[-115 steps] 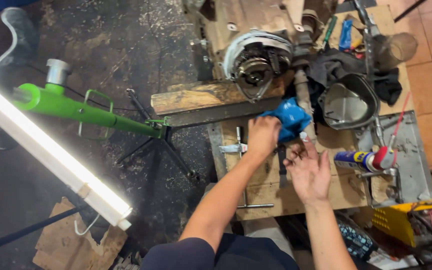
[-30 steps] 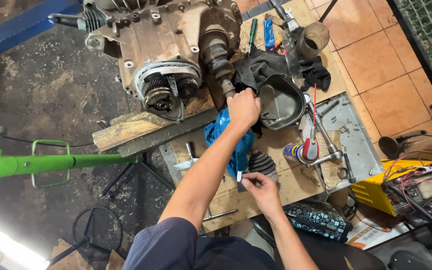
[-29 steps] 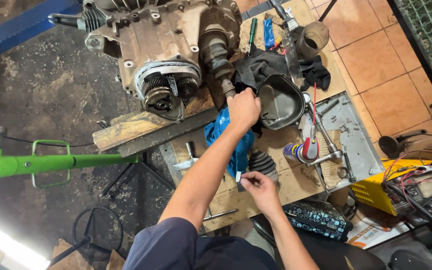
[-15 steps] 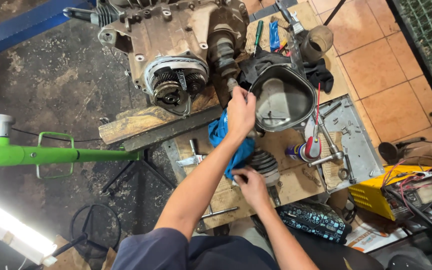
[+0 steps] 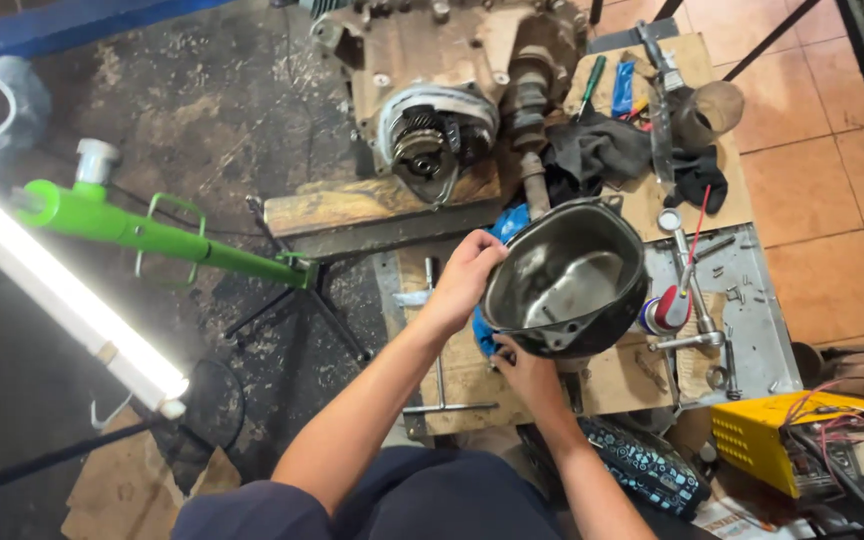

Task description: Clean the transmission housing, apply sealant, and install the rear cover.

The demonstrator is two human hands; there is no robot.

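A grimy workshop floor (image 5: pixel 182 130) with terracotta tiles on one side surrounds a low, cluttered desk (image 5: pixel 642 375) of board and metal plate. Over its middle, the person holds a dark metal engine cover (image 5: pixel 564 280), bowl-shaped and turned hollow side up. The left hand (image 5: pixel 464 278) is clamped on its near-left rim; the right hand (image 5: pixel 520 362) is closed on its lower edge from beneath. This looks like an inspection step, the cover lifted clear of the engine block (image 5: pixel 442 110) at the desk's far edge; any next move would call for a firm two-handed grip, since the casting looks heavy. The hollow seems empty but for an oily sheen. A blue rag (image 5: pixel 508 224) lies just behind the cover, a spray can (image 5: pixel 664 308) at its right.
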